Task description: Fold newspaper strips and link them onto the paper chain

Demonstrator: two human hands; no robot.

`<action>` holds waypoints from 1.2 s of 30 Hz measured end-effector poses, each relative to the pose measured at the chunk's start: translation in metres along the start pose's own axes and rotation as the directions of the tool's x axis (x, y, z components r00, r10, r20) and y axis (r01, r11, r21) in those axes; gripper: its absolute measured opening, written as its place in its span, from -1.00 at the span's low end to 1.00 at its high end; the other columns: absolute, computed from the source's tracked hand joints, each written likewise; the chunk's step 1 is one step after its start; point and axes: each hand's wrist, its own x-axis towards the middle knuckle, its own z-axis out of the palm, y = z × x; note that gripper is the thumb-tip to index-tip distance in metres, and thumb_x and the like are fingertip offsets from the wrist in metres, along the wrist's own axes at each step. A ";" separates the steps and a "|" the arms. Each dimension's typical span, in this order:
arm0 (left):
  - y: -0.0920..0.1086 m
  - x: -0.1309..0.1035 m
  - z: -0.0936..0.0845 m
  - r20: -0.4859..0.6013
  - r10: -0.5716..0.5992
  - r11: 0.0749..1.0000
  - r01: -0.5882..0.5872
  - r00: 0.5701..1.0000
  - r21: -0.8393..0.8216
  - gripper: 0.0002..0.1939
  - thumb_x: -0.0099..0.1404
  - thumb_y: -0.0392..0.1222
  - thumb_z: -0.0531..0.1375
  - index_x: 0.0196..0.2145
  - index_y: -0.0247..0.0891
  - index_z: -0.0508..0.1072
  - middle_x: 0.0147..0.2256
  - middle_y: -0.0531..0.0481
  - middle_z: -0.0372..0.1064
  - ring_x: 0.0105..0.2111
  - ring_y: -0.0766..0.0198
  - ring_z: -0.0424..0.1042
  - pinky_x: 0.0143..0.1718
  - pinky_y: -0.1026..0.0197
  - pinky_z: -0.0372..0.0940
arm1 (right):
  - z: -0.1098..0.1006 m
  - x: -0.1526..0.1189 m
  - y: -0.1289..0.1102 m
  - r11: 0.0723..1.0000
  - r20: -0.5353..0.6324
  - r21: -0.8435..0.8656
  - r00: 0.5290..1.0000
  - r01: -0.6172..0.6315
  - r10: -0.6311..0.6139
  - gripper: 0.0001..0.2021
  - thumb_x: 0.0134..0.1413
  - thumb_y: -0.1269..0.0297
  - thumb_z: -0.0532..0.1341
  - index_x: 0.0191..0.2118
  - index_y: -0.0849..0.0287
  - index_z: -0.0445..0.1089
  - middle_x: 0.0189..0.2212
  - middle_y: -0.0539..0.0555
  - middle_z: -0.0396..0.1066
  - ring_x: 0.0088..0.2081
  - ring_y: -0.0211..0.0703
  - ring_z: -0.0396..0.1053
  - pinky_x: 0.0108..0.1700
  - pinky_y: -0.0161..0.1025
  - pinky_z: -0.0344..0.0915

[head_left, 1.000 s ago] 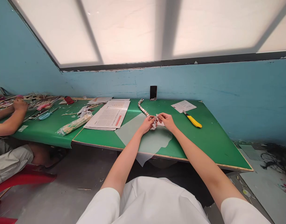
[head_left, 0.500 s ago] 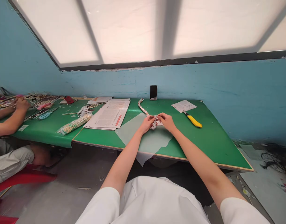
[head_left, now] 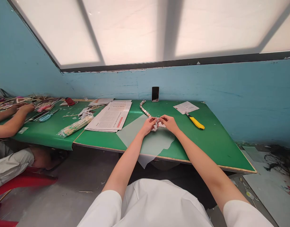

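A zigzag chain of folded paper point(head_left: 145, 111) curves over the green table toward the wall, and its near end is between my hands. My left hand point(head_left: 148, 125) is closed around that near end, with some pale folds showing below the fingers. My right hand point(head_left: 169, 123) pinches at the same end from the right; its fingertips hide the exact spot. A translucent sheet point(head_left: 133, 134) lies beneath my hands and hangs over the table's front edge. A small white piece of paper point(head_left: 162, 125) shows just under my right fingers.
A yellow-handled utility knife point(head_left: 196, 122) touches a printed paper point(head_left: 186, 107) on the right. A phone point(head_left: 155, 94) leans against the wall. Newspapers point(head_left: 109, 116) and a bag of sticks point(head_left: 76, 125) lie left. Another person's hands point(head_left: 24, 108) are at the far left, near blue scissors point(head_left: 46, 117).
My hands stay almost in place on the paper chain, with only slight finger movement. The other person's hands at the far left have lowered and spread toward the table.
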 end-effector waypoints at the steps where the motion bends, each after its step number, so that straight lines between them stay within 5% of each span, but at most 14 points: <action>1: 0.000 0.000 0.000 0.005 0.006 1.000 -0.006 1.000 0.009 -0.42 0.07 0.14 0.46 -0.14 -0.31 0.40 -0.45 0.00 0.44 -0.55 0.36 0.41 -0.59 0.36 0.09 | 0.000 0.000 0.000 1.000 0.009 0.012 1.000 -0.006 0.005 -0.60 0.19 -0.16 0.25 -0.31 0.12 0.50 -0.55 -0.01 0.39 -0.48 -0.17 0.28 -0.39 -0.22 0.23; 11: 0.002 0.001 0.004 -0.064 0.036 0.999 -0.038 0.997 -0.021 -0.43 0.07 0.08 0.46 -0.12 -0.26 0.36 -0.37 0.01 0.43 -0.53 0.37 0.42 -0.58 0.35 0.11 | 0.002 0.002 -0.006 0.994 -0.042 0.113 0.999 0.005 0.000 -0.58 0.17 -0.18 0.27 -0.33 0.13 0.48 -0.53 0.02 0.41 -0.49 -0.16 0.30 -0.37 -0.20 0.28; 17: 0.002 0.008 0.009 -0.089 0.022 0.985 -0.037 0.996 -0.167 -0.55 0.15 0.07 0.42 -0.22 -0.26 0.38 -0.54 0.18 0.16 -0.61 0.44 0.23 -0.56 0.33 0.12 | 0.006 0.001 -0.009 0.990 -0.159 0.138 0.987 -0.017 0.039 -0.61 0.16 -0.15 0.29 -0.26 0.12 0.53 -0.48 0.04 0.48 -0.42 -0.10 0.41 -0.27 -0.16 0.36; 25: 0.012 0.024 0.018 0.002 0.016 1.000 -0.016 1.000 0.017 -0.56 0.14 0.14 0.43 -0.35 -0.28 0.41 -0.57 0.15 0.15 -0.63 0.46 0.19 -0.60 0.33 0.01 | 0.012 0.001 -0.011 0.991 -0.263 0.135 0.963 -0.022 0.057 -0.71 0.17 -0.05 0.31 -0.26 0.09 0.55 -0.39 0.07 0.52 -0.39 -0.10 0.44 -0.27 -0.16 0.38; 30: 0.017 0.039 0.018 -0.001 -0.075 0.991 0.074 0.997 -0.116 -0.58 0.13 0.09 0.45 -0.29 -0.26 0.43 -0.53 0.13 0.23 -0.62 0.47 0.19 -0.59 0.33 0.07 | 0.005 0.002 -0.015 0.999 -0.190 0.047 0.982 0.007 0.002 -0.71 0.24 0.00 0.24 -0.09 0.03 0.58 -0.22 0.11 0.58 -0.23 -0.01 0.50 -0.11 -0.10 0.42; 36: 0.019 0.043 0.012 -0.070 -0.118 0.942 0.089 0.991 -0.322 -0.58 0.11 0.00 0.48 -0.31 -0.25 0.38 -0.44 0.10 0.30 -0.57 0.48 0.24 -0.59 0.36 0.10 | -0.026 0.021 -0.019 0.982 -0.125 0.187 0.991 -0.030 0.054 -0.65 0.21 -0.04 0.29 -0.02 0.06 0.51 -0.36 0.09 0.55 -0.43 -0.10 0.41 -0.27 -0.13 0.41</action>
